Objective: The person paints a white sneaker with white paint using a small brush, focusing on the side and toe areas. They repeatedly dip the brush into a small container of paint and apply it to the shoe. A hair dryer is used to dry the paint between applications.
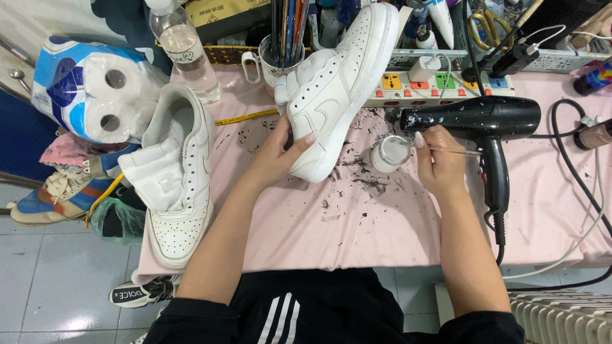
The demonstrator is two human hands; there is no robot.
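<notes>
The step in hand looks like loading a brush for touch-up work on a white sneaker [335, 95]. The left hand [280, 150] has its grip clenched around the shoe's lower end, thumb on the side panel and fingers hidden behind it, holding it tilted up off the pink desk [382, 223]. The right hand [440, 159] pinches a thin brush handle [456, 151], whose tip rests in or at the mouth of a small white jar [389, 153] standing just right of the shoe (whether the bristles are actually in the liquid is too small to tell).

The sneaker sits at the middle of the desk, sole edge turned to the right. Its long axis runs diagonally, from the near-left end in the hand to the far-right end up by the power strip [440, 83]; I cannot tell for sure which end is the toe.

The next move, as I judge it, calls for lifting the brush clear of the jar without tipping it and bringing the tip leftward to the shoe, while the left hand keeps the shoe steady.

A second white sneaker [182, 172] lies to the left, lengthwise near to far, and a black hair dryer [478, 118] lies just beyond the right hand.
</notes>
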